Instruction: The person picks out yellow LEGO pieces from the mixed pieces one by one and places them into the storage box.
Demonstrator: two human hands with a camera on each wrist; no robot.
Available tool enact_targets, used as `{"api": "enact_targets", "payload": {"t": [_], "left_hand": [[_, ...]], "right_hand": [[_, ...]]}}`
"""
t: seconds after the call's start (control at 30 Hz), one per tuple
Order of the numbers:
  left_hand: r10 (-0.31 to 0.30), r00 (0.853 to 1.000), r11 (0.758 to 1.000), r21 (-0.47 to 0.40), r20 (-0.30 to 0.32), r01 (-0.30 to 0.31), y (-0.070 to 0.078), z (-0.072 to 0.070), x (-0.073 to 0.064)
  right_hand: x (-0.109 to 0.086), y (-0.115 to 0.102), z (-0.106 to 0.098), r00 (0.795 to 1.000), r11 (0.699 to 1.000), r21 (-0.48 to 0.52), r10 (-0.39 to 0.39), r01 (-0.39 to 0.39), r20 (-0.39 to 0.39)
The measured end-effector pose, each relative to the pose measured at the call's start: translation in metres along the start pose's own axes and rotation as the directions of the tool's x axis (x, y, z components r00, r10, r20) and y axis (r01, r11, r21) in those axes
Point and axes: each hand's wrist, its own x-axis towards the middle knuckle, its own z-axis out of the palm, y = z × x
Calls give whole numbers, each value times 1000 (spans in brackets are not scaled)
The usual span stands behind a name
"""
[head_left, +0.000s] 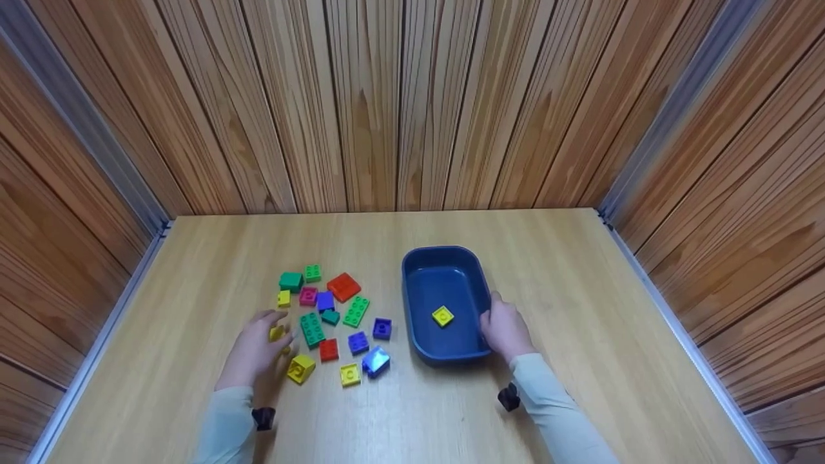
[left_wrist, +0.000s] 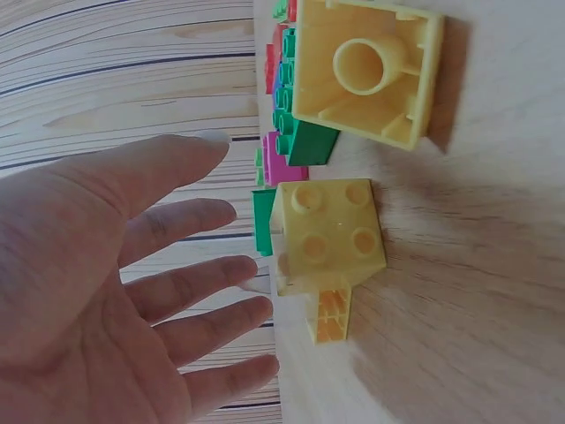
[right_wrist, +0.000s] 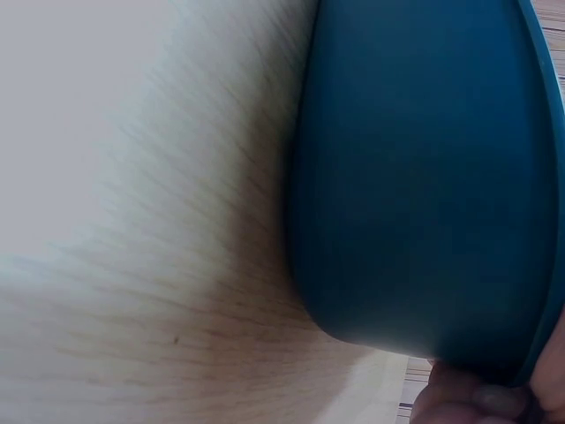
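Observation:
My left hand (head_left: 253, 348) reaches in at the left edge of a spread of toy bricks. In the left wrist view its fingers (left_wrist: 199, 287) are extended and apart, beside a yellow block (left_wrist: 331, 221) whose studs face the camera. Another yellow brick (left_wrist: 366, 71) shows its hollow underside there. With my right hand (head_left: 507, 328) I grip the right rim of a dark blue tub (head_left: 412, 322), thumb and fingers on either side of the wall. A small yellow brick (head_left: 443, 316) lies inside the tub.
Several green, red, pink, purple, blue and yellow bricks lie loose left of the tub, including a long green brick (head_left: 312, 330), a red brick (head_left: 343, 287) and a shiny blue brick (head_left: 376, 361). Wood-panelled walls (head_left: 380, 109) border the table (head_left: 567, 258) behind and at both sides.

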Motion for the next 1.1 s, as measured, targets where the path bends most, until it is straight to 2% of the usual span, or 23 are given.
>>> {"api": "enact_targets", "payload": {"t": [0.23,0.47,0.7,0.93,1.1], "left_hand": [[7,1000,1000,25,-5,-7,-4,2,-8],[24,999,1000,20,-31,-23,-8,6,-11],[84,994,995,65,-67,-80,-13,11,-9],[70,995,991,117,-71,-61,-16,13,-3],[88,993,985,155,-79,-75,-14,12,0]], "right_hand": [[-1,0,1,999,1000,-2,-27,27,-27],[-1,0,0,1000,1000,5,-17,17,-12],[-2,2,1,996,997,-29,-69,68,-61],[-2,1,0,999,999,-19,-30,30,-16],[-1,1,-1,999,1000,-9,-27,27,-17]]}}
